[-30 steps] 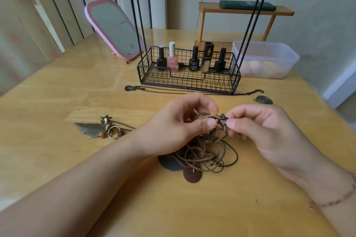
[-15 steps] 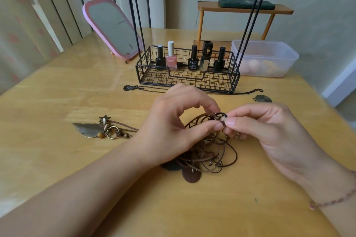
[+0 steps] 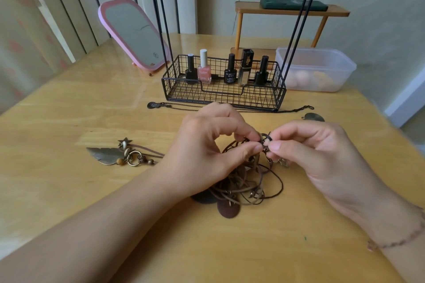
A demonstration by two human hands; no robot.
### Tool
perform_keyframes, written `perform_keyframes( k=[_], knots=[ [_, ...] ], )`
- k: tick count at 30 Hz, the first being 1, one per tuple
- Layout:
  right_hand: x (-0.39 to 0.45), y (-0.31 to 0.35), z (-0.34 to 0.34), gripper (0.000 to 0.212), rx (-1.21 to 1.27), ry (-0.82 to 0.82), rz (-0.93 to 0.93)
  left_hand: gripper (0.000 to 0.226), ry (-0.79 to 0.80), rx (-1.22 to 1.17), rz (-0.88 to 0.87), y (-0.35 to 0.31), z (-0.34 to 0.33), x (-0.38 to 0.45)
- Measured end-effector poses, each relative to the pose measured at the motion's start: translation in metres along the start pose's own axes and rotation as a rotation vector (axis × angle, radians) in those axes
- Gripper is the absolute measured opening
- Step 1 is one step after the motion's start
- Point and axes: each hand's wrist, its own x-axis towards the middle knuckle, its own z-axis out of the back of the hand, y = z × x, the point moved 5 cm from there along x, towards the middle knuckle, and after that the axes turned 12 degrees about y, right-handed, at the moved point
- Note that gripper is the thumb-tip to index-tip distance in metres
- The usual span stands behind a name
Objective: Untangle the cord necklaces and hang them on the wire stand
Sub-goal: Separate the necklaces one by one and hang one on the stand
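I am looking down at the wooden surface [image 3: 69, 190], where the wire stand [image 3: 224, 86] is sitting at the far side, its basket base holding nail polish bottles [image 3: 204, 67] and its tall black rods running up out of view; nothing is hanging on it yet that I can see. The tangle of cord necklaces [image 3: 248, 181] is lying near the front of the surface, well apart from the stand, with brown disc pendants spilling out at its near edge. A feather pendant [image 3: 104, 156] on its own cord is trailing off to the left.

Over the last second both hands are lifting slightly and closing in on one spot. My left hand [image 3: 207, 156] is now pinching a strand at the top of the tangle between thumb and forefinger, other fingers curled. My right hand [image 3: 322, 151] is pinching a small dark ring [image 3: 266, 139] just beside it, where a second ago it seemed to be gripping a small clasp-like piece.

I judge this as working one loop free: untangling is at an early stage, hanging not begun.
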Motion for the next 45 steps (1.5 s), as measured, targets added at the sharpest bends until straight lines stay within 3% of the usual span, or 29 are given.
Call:
perform_keyframes(
  k=[11, 17, 19, 25, 31, 36, 40, 45],
  knots=[
    [0.002, -0.007, 0.006, 0.014, 0.009, -0.026, -0.078, 0.007, 0.043, -0.158, 0.130, 0.007, -0.001, 0.002],
    [0.001, -0.010, 0.008, 0.013, 0.018, -0.039, -0.128, 0.002, 0.150, -0.286, 0.159, 0.011, -0.009, 0.003],
    [0.001, -0.009, 0.007, 0.012, 0.043, -0.019, -0.107, 0.011, 0.155, -0.302, 0.132, 0.009, -0.008, 0.001],
    [0.002, -0.004, 0.002, 0.011, 0.041, 0.021, -0.027, 0.026, 0.109, -0.059, -0.020, -0.003, -0.010, 0.001],
    [0.002, -0.004, 0.000, 0.009, 0.016, 0.034, -0.003, 0.011, 0.066, 0.002, 0.025, 0.004, -0.009, 0.002],
    [0.003, -0.009, 0.004, 0.011, -0.033, -0.014, -0.080, 0.005, 0.069, -0.103, 0.073, 0.005, -0.006, 0.003],
    [0.002, -0.014, 0.006, 0.012, -0.108, -0.019, -0.166, 0.007, 0.173, -0.215, 0.110, 0.007, -0.014, 0.003],
    [0.002, -0.021, 0.008, 0.033, -0.165, -0.008, -0.282, 0.010, 0.214, -0.391, 0.138, 0.012, -0.021, 0.000]
  ],
)
